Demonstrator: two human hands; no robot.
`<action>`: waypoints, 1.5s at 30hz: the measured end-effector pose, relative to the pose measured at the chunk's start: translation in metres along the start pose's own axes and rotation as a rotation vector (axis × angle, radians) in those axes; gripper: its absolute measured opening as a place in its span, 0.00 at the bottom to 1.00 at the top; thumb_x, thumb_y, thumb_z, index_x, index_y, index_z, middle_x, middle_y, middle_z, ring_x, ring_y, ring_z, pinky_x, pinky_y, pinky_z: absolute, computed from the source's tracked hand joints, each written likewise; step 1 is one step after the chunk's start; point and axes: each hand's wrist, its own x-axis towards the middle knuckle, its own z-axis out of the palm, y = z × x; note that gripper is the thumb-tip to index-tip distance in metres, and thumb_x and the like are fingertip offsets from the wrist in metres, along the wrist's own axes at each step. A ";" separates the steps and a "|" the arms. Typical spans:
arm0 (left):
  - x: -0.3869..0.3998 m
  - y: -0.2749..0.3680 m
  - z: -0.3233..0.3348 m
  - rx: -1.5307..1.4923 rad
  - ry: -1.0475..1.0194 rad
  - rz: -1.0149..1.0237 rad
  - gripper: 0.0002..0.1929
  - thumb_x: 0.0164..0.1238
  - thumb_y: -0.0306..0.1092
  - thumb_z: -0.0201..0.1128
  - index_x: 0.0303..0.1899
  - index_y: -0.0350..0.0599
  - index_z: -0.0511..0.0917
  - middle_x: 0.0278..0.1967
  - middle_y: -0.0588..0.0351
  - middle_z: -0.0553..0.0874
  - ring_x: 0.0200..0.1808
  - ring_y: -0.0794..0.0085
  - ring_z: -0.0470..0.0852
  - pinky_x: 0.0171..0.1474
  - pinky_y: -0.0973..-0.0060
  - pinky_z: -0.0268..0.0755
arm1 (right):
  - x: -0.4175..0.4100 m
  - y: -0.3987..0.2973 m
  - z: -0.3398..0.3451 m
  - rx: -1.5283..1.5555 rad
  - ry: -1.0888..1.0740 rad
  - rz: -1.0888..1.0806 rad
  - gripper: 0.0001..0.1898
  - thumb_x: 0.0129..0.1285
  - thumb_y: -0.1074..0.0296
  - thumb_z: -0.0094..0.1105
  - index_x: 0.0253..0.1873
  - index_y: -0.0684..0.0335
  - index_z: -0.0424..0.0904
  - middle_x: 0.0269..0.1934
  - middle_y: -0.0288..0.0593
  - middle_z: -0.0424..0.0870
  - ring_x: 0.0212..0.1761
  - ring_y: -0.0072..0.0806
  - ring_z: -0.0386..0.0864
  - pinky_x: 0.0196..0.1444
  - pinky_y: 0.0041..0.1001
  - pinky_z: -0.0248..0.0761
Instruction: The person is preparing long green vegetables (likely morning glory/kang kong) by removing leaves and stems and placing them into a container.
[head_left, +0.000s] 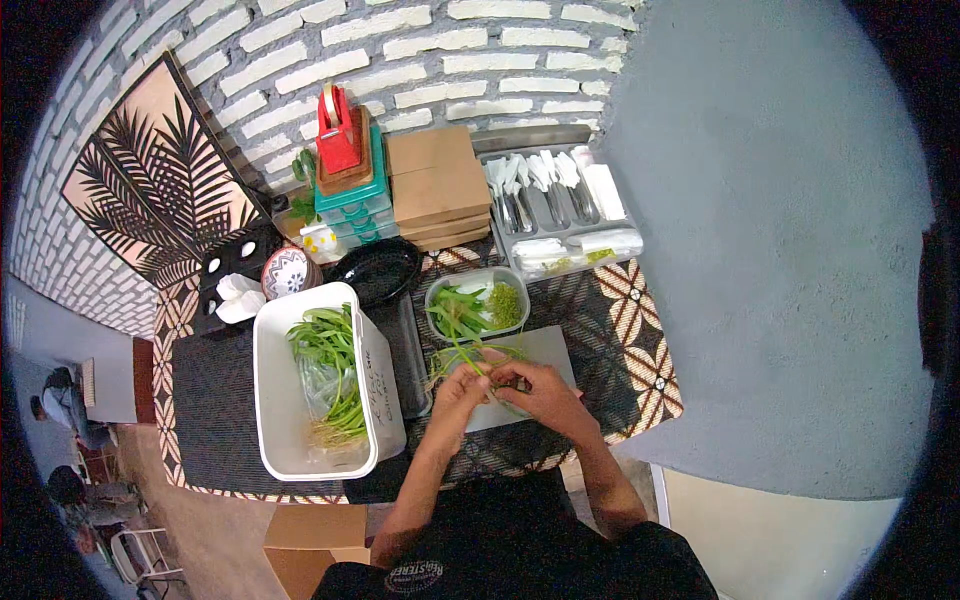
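Both hands are close together over a pale sheet (551, 356) on the table. My left hand (461, 394) pinches the green stems of a leafy vegetable (469, 355), whose thin roots spread to the left. The fingers of my right hand (534, 386) are bent around the same plant's stems and leaves, partly hidden. Just beyond the hands stands a clear plastic container (525, 304) with cut green leaves (456, 311) and a heap of small green pieces (504, 304). To the left, a white plastic bin (268, 405) holds leafy greens with roots (330, 337) and a clear plastic bag.
A black oval dish (379, 270) and a dark tray (414, 367) lie beside the bin. Behind are a patterned bowl (287, 272), teal-lidded boxes (356, 196) under a red tape dispenser (337, 135), cardboard boxes (439, 176) and a grey cutlery tray (555, 225). People sit at far left.
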 end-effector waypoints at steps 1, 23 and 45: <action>0.002 -0.006 -0.003 0.122 -0.036 0.068 0.10 0.72 0.29 0.59 0.51 0.41 0.75 0.41 0.59 0.82 0.40 0.77 0.80 0.44 0.78 0.71 | 0.000 -0.005 0.000 -0.029 -0.004 -0.028 0.10 0.64 0.70 0.63 0.48 0.65 0.80 0.38 0.37 0.83 0.35 0.20 0.76 0.39 0.24 0.69; -0.005 -0.012 0.003 0.486 0.168 0.231 0.05 0.67 0.22 0.64 0.40 0.40 0.76 0.31 0.63 0.81 0.34 0.83 0.77 0.38 0.82 0.70 | 0.011 -0.002 0.016 -0.484 0.294 -0.188 0.07 0.56 0.68 0.63 0.38 0.63 0.78 0.35 0.48 0.82 0.37 0.49 0.79 0.44 0.43 0.71; -0.003 -0.002 0.008 -0.009 0.233 0.242 0.07 0.68 0.28 0.64 0.45 0.42 0.77 0.38 0.59 0.81 0.39 0.78 0.80 0.44 0.78 0.76 | -0.009 0.027 0.036 0.078 0.350 -0.001 0.08 0.67 0.67 0.60 0.45 0.65 0.80 0.37 0.44 0.82 0.40 0.32 0.81 0.46 0.29 0.74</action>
